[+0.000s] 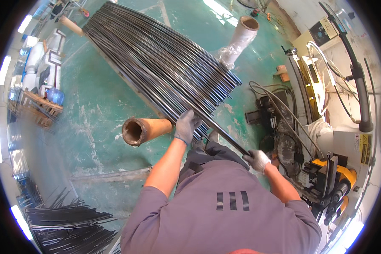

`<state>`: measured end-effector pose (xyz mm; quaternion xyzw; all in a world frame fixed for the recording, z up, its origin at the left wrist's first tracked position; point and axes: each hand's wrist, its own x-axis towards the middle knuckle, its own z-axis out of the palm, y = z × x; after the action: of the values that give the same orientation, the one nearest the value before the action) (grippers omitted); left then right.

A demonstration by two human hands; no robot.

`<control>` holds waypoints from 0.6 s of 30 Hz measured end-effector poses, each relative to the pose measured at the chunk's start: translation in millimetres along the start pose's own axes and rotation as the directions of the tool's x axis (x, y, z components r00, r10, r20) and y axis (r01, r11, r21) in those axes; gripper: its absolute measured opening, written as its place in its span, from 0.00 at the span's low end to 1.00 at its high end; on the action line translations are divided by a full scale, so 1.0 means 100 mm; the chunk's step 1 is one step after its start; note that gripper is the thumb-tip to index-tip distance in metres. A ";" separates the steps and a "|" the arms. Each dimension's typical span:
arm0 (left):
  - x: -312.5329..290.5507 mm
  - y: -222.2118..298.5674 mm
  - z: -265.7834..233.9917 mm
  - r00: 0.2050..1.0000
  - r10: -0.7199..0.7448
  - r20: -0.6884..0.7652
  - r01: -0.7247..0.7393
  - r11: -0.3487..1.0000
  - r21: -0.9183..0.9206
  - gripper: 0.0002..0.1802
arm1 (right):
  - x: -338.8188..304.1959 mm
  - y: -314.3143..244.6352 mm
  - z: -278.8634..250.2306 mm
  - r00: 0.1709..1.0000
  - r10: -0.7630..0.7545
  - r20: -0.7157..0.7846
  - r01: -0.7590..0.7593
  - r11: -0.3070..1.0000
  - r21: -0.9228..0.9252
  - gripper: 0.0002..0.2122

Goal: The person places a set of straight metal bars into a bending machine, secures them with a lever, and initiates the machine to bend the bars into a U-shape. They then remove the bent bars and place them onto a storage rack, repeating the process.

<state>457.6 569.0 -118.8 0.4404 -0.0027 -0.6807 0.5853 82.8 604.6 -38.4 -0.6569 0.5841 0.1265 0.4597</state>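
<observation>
My right hand (257, 161), in a pale knitted glove, is closed around the near end of a long dark metal tube (225, 134). Farther up that tube is my left hand (187, 126), in a grey glove, its fingers curled against the tube's side. The tube slants up and left over a wide layer of similar shiny metal tubes (156, 51), lying side by side. Its far end is lost among them. Beneath the layer's near end, a thick brown cardboard roll (152, 128) sticks out left; a plastic-wrapped roll (240, 40) sticks out on the far right.
A machine with yellow parts, cables and hoses (338, 182) stands along the right wall. Black hydraulic-looking equipment (273, 108) sits on the green floor (101, 127) before it. At lower left is a heap of thin dark rods (72, 224). A wooden pallet (40, 108) stands at far left.
</observation>
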 end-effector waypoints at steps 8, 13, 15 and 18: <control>0.29 -0.51 -0.43 0.944 -0.145 -0.295 0.094 0.979 -0.182 0.07 | 0.88 -0.12 0.38 0.992 -0.087 -0.090 0.101 0.981 0.166 0.19; -0.09 -0.54 -0.27 0.889 -0.201 -0.412 0.239 0.970 0.042 0.13 | 2.29 -0.16 1.08 0.988 -0.027 -0.153 0.014 0.996 -0.082 0.24; -0.14 -0.62 -0.38 0.924 -0.211 -0.319 0.235 0.971 0.040 0.13 | 2.49 -0.18 1.10 0.995 -0.102 -0.010 0.101 0.993 -0.057 0.20; -0.21 -0.70 -0.35 0.916 -0.253 -0.310 0.253 0.967 -0.040 0.11 | 1.91 -0.30 0.65 0.974 -0.175 0.145 0.138 0.962 0.236 0.15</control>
<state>421.4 625.3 -164.2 0.5397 0.1466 -0.6722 0.4851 187.6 526.5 -194.5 -0.6324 0.5008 0.0768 0.5860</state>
